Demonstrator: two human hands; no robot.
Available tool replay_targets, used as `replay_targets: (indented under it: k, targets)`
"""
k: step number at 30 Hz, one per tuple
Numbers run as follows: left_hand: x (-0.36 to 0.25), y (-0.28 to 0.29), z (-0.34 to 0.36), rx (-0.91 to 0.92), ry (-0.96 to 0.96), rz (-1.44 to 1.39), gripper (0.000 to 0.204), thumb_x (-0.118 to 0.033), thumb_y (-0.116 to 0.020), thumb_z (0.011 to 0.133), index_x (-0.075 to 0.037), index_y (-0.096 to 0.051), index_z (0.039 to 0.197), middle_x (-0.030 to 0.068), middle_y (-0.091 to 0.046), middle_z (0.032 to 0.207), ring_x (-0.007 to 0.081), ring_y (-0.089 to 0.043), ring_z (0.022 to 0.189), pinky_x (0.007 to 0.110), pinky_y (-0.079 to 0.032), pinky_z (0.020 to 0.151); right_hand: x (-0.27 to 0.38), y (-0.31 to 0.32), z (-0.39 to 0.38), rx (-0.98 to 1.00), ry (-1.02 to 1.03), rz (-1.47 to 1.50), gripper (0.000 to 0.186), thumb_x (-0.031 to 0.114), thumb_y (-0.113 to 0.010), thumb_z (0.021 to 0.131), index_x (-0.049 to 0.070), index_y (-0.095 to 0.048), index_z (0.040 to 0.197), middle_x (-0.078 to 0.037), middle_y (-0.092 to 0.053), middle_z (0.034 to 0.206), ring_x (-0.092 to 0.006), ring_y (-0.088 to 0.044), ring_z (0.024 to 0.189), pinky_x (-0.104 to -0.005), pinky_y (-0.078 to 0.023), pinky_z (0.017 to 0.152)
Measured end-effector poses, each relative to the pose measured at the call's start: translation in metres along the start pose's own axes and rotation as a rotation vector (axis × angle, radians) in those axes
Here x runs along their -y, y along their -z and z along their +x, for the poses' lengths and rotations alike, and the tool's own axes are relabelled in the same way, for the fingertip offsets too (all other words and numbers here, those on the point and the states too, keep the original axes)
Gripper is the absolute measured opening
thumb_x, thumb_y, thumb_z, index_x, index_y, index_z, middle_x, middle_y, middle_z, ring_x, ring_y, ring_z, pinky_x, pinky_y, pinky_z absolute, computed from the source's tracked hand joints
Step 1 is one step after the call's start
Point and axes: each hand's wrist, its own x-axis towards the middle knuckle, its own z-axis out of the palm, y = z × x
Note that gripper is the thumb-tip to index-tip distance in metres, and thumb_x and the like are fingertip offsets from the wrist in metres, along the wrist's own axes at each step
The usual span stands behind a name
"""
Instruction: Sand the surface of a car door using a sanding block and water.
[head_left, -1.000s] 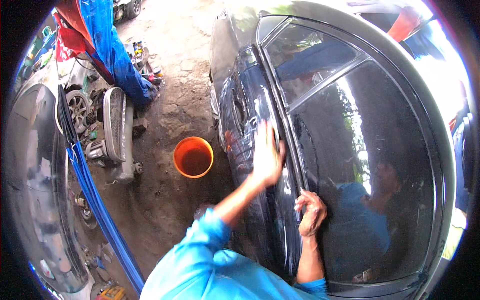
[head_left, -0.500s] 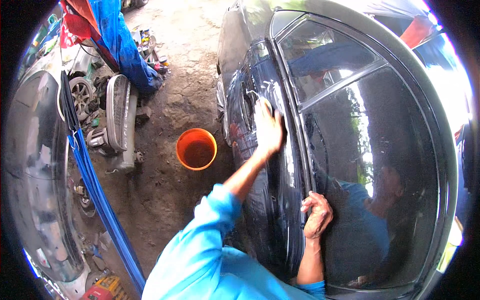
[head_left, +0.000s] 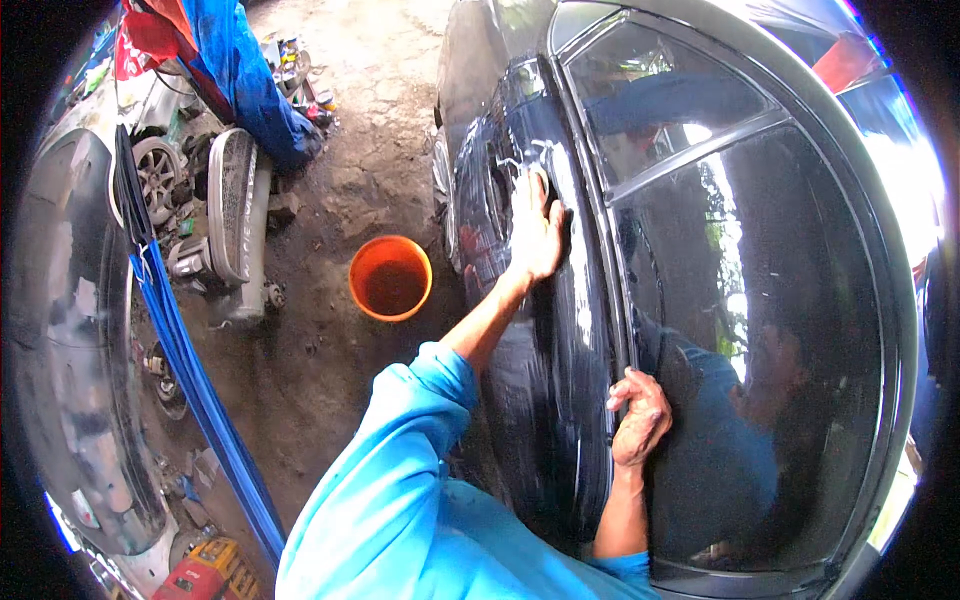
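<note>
My left hand (head_left: 538, 235) lies stretched over the upper part of a dark car door (head_left: 545, 370). Under its fingertips shows the edge of a small pale pad (head_left: 541, 180), most of it covered by the hand, so its kind is unclear. The door's paint carries whitish streaks and smears around the hand, and a dark handle recess (head_left: 499, 188) lies just left of the fingers. Lower down, my right hand (head_left: 641, 416) rests at the bottom edge of the car window (head_left: 740, 300), its fingers curled in with nothing visible in them.
An orange bucket (head_left: 391, 279) stands on the dirt floor left of the car. Farther left are a blue strap-like cloth (head_left: 205, 400), a loose dark bumper (head_left: 75, 340), a wheel (head_left: 157, 178) and a blue tarp (head_left: 240, 80). A red and yellow object (head_left: 208, 572) sits at the lower left.
The whole view has shifted a little, and the bucket and car appear higher. My left hand stays on nearly the same patch of door; more of the pale pad's edge shows. My right hand remains by the window edge.
</note>
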Motion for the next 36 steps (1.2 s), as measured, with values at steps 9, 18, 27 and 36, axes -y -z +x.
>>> replay_targets:
  k: [9, 18, 27, 36]
  targets:
    - [-0.052, 0.01, -0.171, 0.28, -0.168, -0.006, 0.078, -0.01, -0.054, 0.087, 0.008, -0.015, 0.152, 0.0353, -0.009, 0.157, 0.0469, -0.007, 0.148, 0.05, -0.006, 0.122, -0.003, 0.012, -0.006, -0.049, -0.013, -0.009, 0.068, 0.053, -0.028, 0.104, -0.006, -0.061, 0.115, -0.014, -0.062, 0.08, -0.0182, -0.057, 0.063, -0.0289, -0.047, 0.056]
    - [-0.043, -0.006, -0.167, 0.286, -0.144, 0.043, 0.084, -0.016, -0.061, 0.086, 0.007, -0.014, 0.153, 0.0336, -0.009, 0.158, 0.0451, -0.006, 0.149, 0.049, -0.007, 0.122, -0.009, 0.011, -0.008, -0.062, -0.037, 0.011, 0.068, 0.053, -0.029, 0.103, -0.006, -0.061, 0.114, -0.014, -0.062, 0.08, -0.0173, -0.056, 0.061, -0.028, -0.046, 0.056]
    - [0.008, 0.006, 0.013, 0.041, -0.046, -0.045, 0.063, -0.029, -0.038, 0.103, -0.001, -0.017, 0.155, 0.0221, -0.01, 0.162, 0.0336, -0.008, 0.151, 0.039, -0.007, 0.123, -0.003, -0.002, -0.003, -0.046, -0.035, 0.023, 0.069, 0.053, -0.029, 0.103, -0.007, -0.061, 0.114, -0.013, -0.061, 0.079, -0.0176, -0.056, 0.062, -0.028, -0.046, 0.058]
    - [-0.038, 0.011, -0.178, 0.354, -0.159, -0.034, 0.087, -0.013, -0.061, 0.083, 0.009, -0.012, 0.152, 0.0356, -0.008, 0.157, 0.0468, -0.005, 0.148, 0.051, -0.006, 0.122, -0.003, 0.01, -0.006, -0.069, -0.067, -0.004, 0.073, 0.058, -0.03, 0.102, -0.007, -0.062, 0.114, -0.014, -0.061, 0.079, -0.0181, -0.057, 0.062, -0.0287, -0.047, 0.057]
